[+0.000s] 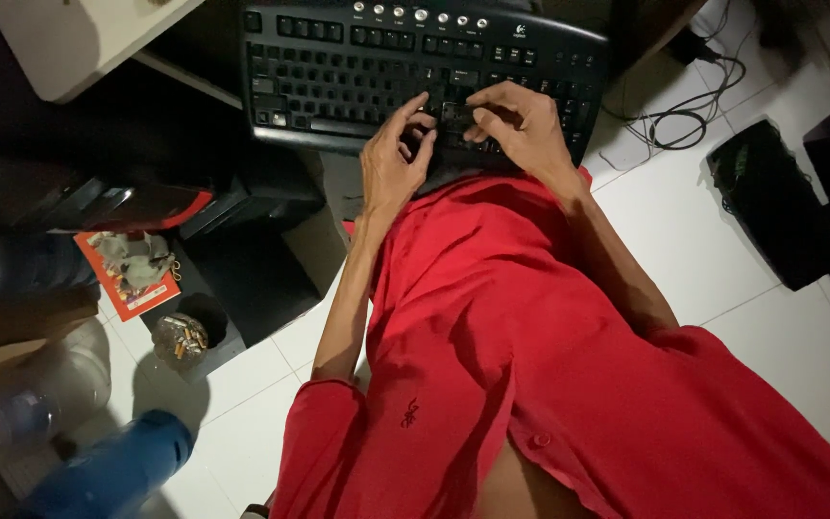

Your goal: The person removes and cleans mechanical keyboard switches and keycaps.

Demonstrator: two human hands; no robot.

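The keyboard [357, 67], black, lies tilted across the upper middle of the view, its near edge over the person's lap and red shirt [530, 336]. Both hands work at the lower middle rows of keys, close together.

The left hand [391, 163] sits at the near edge of the keyboard, wrist low, fingers curled; its forefinger stretches up and to the right onto the keys. Its grip is narrow: thumb and fingertips are drawn near each other at one key, but whether they pinch anything cannot be told, since the spot is dark and small.

The right hand [521, 125] lies over the keys just beside the left, knuckles up, fingers bent down toward the same patch of keys. Its grip is likewise narrow, fingertips touching the keys or something on them; what it holds, if anything, cannot be told.

A pale counter [69, 48] corner shows at the upper left. On the white tiled floor [722, 250] to the left lie a red booklet [127, 288], a glass ashtray [181, 338] with butts, a clear plastic bottle [21, 404] and a blue bottle [117, 471]. To the right, cables [684, 120] coil on the floor near a black box [780, 207].
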